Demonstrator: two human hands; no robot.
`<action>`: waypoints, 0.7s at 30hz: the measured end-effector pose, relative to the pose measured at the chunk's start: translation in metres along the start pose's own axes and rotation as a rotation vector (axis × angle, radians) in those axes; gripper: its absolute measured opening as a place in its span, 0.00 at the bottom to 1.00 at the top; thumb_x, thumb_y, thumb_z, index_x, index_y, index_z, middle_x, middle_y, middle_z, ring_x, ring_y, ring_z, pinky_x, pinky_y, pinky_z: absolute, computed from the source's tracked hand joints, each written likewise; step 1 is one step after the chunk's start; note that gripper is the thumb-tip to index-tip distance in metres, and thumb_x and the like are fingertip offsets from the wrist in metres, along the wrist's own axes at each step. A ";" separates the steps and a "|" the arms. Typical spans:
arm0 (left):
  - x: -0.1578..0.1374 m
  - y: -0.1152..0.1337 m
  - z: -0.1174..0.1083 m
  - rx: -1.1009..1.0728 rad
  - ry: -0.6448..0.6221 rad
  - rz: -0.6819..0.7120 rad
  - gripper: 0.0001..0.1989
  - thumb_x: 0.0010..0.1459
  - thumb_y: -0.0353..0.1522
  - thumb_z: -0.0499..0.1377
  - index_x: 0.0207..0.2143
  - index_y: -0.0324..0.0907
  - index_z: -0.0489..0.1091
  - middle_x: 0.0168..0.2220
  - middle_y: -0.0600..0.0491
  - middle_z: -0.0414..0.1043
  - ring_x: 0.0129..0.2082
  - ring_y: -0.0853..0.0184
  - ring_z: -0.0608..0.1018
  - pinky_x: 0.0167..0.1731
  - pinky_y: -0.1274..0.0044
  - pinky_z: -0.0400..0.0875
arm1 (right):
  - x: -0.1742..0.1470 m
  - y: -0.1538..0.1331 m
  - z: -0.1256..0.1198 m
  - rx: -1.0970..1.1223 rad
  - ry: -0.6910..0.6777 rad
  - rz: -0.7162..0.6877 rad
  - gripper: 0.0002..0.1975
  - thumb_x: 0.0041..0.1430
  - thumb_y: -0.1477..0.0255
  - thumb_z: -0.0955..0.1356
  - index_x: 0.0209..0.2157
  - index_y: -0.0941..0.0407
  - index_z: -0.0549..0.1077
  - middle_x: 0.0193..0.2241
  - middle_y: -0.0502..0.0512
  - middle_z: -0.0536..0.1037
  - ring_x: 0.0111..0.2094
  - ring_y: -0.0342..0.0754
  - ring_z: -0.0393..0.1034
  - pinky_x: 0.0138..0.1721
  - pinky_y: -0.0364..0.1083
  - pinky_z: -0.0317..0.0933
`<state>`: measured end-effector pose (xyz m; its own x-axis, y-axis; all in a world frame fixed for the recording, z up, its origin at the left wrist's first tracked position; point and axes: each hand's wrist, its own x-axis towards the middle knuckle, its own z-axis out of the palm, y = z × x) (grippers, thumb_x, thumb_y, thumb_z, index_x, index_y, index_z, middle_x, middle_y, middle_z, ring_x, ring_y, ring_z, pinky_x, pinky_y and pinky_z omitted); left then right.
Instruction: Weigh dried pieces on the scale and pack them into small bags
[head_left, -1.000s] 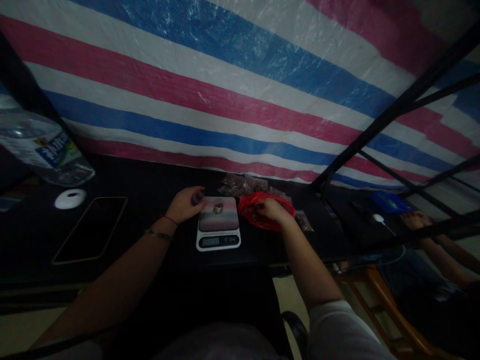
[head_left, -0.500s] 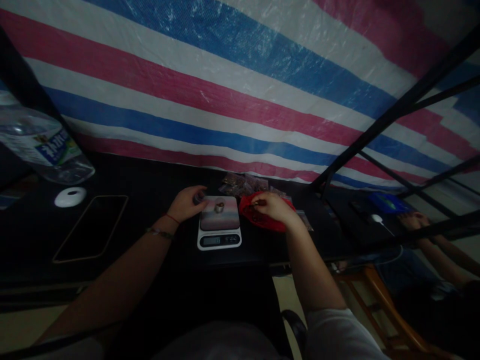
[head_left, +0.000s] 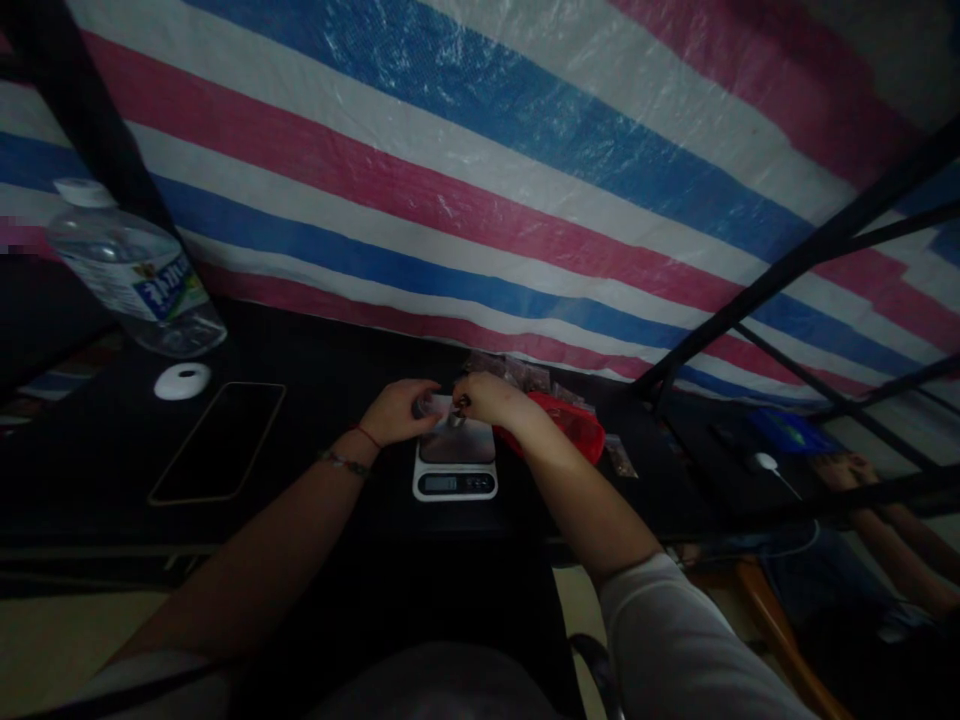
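Note:
A white kitchen scale (head_left: 455,487) lies on the black table in front of me, its display lit but too blurred to read. On its plate stands a small metal cup (head_left: 454,418). At the scale's left edge, my left hand (head_left: 397,412) curls its fingers around a small, see-through thing that I cannot make out. Over the cup, my right hand (head_left: 487,398) pinches small dark pieces between its fingertips. Partly behind my right forearm sits a red plastic bag (head_left: 574,428), open at the top.
Small clear packets (head_left: 525,373) lie behind the scale, and another packet (head_left: 621,457) is right of the red bag. At left are a phone (head_left: 221,440), a white rounded object (head_left: 182,380) and a plastic bottle (head_left: 142,270). Another person's hands (head_left: 844,470) rest beyond the black frame.
My right hand has moved left from the red bag to over the metal cup. My left hand stays by the scale's left edge. The view has shifted slightly left.

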<state>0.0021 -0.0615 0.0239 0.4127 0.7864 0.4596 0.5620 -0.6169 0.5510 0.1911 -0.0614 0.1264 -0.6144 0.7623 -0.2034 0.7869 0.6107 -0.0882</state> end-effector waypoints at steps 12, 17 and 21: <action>0.001 -0.003 0.001 -0.019 -0.012 0.033 0.22 0.50 0.40 0.61 0.47 0.40 0.70 0.41 0.48 0.75 0.41 0.58 0.76 0.42 0.68 0.70 | 0.002 -0.007 -0.002 0.003 0.085 0.062 0.14 0.52 0.78 0.69 0.42 0.57 0.76 0.38 0.57 0.79 0.40 0.48 0.72 0.39 0.42 0.59; 0.000 -0.003 0.001 -0.018 -0.004 0.025 0.22 0.50 0.40 0.61 0.46 0.41 0.70 0.41 0.48 0.75 0.41 0.58 0.76 0.42 0.68 0.70 | 0.005 -0.005 0.010 0.025 0.124 0.039 0.15 0.52 0.79 0.69 0.43 0.57 0.76 0.39 0.57 0.79 0.42 0.48 0.72 0.43 0.42 0.59; 0.000 -0.003 0.001 -0.007 0.002 0.024 0.21 0.50 0.40 0.60 0.46 0.41 0.70 0.42 0.47 0.75 0.41 0.58 0.76 0.43 0.67 0.69 | 0.006 -0.003 0.016 0.055 0.157 0.015 0.14 0.53 0.78 0.68 0.43 0.58 0.76 0.41 0.57 0.79 0.43 0.48 0.72 0.45 0.43 0.60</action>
<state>0.0015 -0.0591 0.0215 0.4245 0.7714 0.4740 0.5471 -0.6357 0.5446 0.1866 -0.0621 0.1096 -0.6001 0.7983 -0.0511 0.7957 0.5892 -0.1406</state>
